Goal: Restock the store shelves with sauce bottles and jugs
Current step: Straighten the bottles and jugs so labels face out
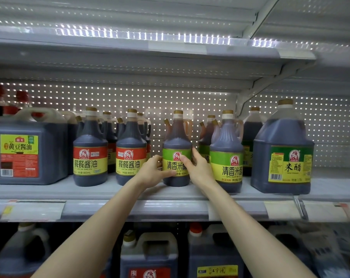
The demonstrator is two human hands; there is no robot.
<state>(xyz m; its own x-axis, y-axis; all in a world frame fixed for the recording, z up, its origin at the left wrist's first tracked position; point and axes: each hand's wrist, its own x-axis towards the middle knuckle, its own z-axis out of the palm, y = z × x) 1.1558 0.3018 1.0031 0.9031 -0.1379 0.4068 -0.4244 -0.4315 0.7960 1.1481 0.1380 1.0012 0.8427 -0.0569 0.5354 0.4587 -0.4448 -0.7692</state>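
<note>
A dark vinegar bottle (177, 141) with a green and yellow label stands upright on the middle shelf (130, 192), near its front edge. My left hand (155, 170) grips its lower left side, thumb across the label's bottom. My right hand (197, 166) grips its right side, thumb on the label and fingers curled behind the bottle. A matching green-label bottle (227, 153) stands just to the right, close to my right wrist. Two red-label soy sauce bottles (131, 149) stand to the left.
A big square soy sauce jug (29, 147) sits at the shelf's left end and a large vinegar jug (282, 153) at the right. More bottles fill the rows behind. Jugs (150, 255) line the lower shelf. Price tags run along the shelf rail (170, 210).
</note>
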